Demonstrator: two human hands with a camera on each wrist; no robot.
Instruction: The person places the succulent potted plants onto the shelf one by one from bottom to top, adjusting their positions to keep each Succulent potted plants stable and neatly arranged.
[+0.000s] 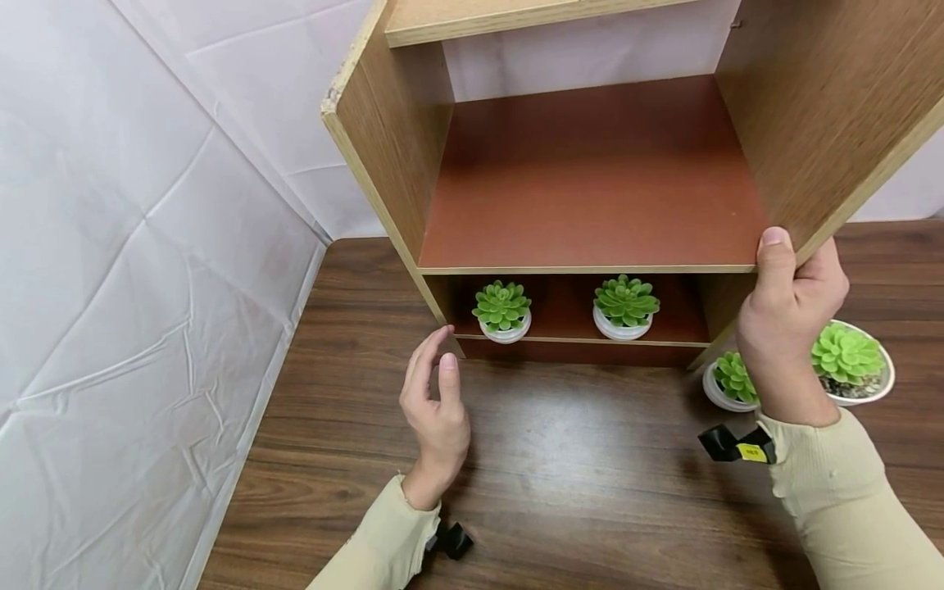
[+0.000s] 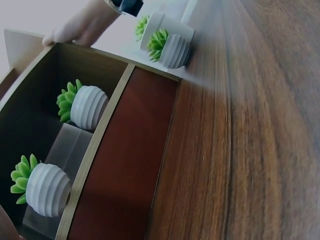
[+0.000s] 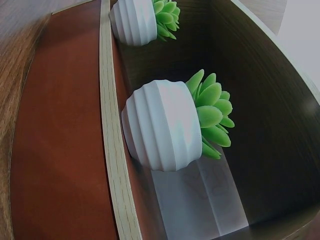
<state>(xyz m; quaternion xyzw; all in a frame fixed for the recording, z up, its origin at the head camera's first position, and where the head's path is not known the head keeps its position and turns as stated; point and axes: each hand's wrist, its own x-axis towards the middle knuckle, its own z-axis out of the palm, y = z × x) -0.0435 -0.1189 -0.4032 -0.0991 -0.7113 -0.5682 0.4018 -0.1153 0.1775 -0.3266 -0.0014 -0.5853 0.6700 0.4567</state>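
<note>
My right hand [image 1: 789,307] grips the front edge of the right side panel of a wooden shelf unit [image 1: 597,180], thumb on the inner side and fingers round the outside. My left hand [image 1: 435,410] is at the foot of the left side panel, fingers extended, fingertips right at the panel's front edge. On the low shelf stand two potted succulents, the left succulent [image 1: 501,311] and the right succulent [image 1: 625,307], both green in ribbed white pots. The right wrist view shows the nearer white pot [image 3: 162,125] close up, upright behind the shelf's front edge.
Right of the unit, a small potted succulent [image 1: 732,381] and a succulent in a larger white pot [image 1: 848,360] stand on the dark wood table [image 1: 575,483], partly behind my right arm. A white sheet-covered wall [image 1: 133,270] rises along the left.
</note>
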